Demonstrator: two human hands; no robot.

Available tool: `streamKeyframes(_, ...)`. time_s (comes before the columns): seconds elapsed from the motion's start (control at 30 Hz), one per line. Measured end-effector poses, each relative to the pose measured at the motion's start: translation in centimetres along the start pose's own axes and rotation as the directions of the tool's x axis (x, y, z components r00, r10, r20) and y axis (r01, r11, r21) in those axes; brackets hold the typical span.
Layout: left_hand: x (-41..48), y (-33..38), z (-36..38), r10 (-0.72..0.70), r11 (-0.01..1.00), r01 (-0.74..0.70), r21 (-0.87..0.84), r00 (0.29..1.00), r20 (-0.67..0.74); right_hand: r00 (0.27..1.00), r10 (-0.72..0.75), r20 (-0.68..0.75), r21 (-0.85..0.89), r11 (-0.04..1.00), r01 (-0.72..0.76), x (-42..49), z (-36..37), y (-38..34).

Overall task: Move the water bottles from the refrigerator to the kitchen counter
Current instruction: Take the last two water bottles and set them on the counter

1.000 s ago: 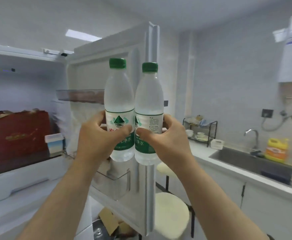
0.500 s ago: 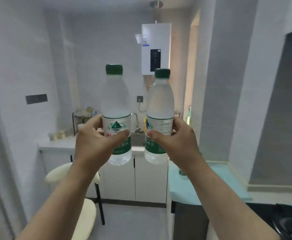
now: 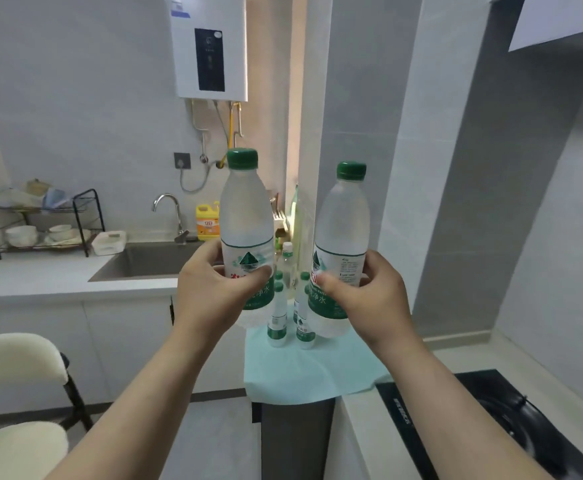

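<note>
My left hand (image 3: 210,292) grips a clear water bottle (image 3: 247,216) with a green cap and green label, held upright. A second, identical water bottle (image 3: 342,220) is upright in my right hand (image 3: 369,299). Both bottles hang in the air above a counter section covered by a light green cloth (image 3: 317,368). On that cloth, between and behind my hands, stand several small green-capped water bottles (image 3: 278,320). The refrigerator is out of view.
A sink (image 3: 151,261) with a tap and a yellow detergent jug (image 3: 207,220) lies left of the cloth. A black dish rack (image 3: 41,220) stands at far left. A black hob (image 3: 511,424) is at lower right, a cream chair (image 3: 16,362) at lower left.
The view has swung away from the open refrigerator toward the kitchen counter. Both hands have carried their bottles along, now apart from each other and above the green cloth.
</note>
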State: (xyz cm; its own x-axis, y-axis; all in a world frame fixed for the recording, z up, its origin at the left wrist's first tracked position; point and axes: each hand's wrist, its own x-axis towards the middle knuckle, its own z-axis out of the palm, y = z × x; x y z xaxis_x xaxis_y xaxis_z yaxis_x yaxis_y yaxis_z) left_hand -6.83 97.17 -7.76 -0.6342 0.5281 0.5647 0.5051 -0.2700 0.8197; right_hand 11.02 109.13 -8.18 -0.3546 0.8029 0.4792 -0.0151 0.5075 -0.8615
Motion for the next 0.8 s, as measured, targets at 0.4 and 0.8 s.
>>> streamKeyframes(0.4,1.5,-21.7,12.9,-0.307,0.951,0.304,0.049,0.950,0.055,0.967,0.250,0.055,-0.147,0.960,-0.239,7.0,2.0,22.3)
streamKeyframes(0.8,1.8,-39.0,18.2,-0.420,0.905,0.405,0.128,0.900,0.118,0.919,0.393,0.020,-0.228,0.897,-0.378,8.9,9.1,40.3)
